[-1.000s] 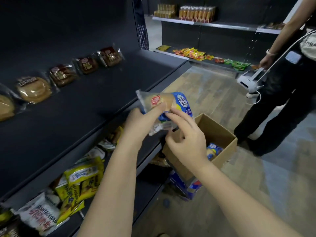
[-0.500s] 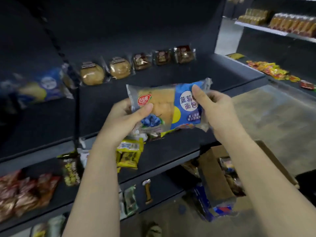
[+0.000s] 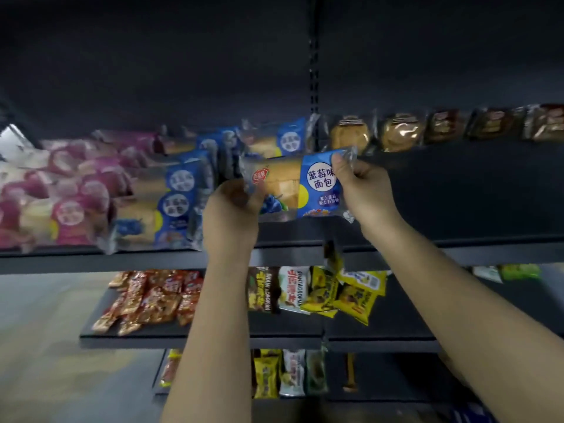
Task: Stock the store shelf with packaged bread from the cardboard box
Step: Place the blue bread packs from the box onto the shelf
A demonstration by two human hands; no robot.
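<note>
A blue blueberry bread packet (image 3: 300,186) is held flat between both hands above the dark shelf (image 3: 457,190). My left hand (image 3: 232,215) grips its clear left end. My right hand (image 3: 363,190) pinches its blue right end. Just left of the packet, several matching blue bread packets (image 3: 171,206) lie in rows on the same shelf. The cardboard box is out of view.
Pink bread packets (image 3: 67,206) fill the shelf's far left. Round buns and dark cakes (image 3: 403,131) line the back right, with bare shelf in front of them. Lower shelves hold red snack bags (image 3: 152,297) and yellow snack bags (image 3: 341,293).
The view has swung left along the shelf and the packet has moved with both hands toward the blue bread rows. The box and the other person have left the view.
</note>
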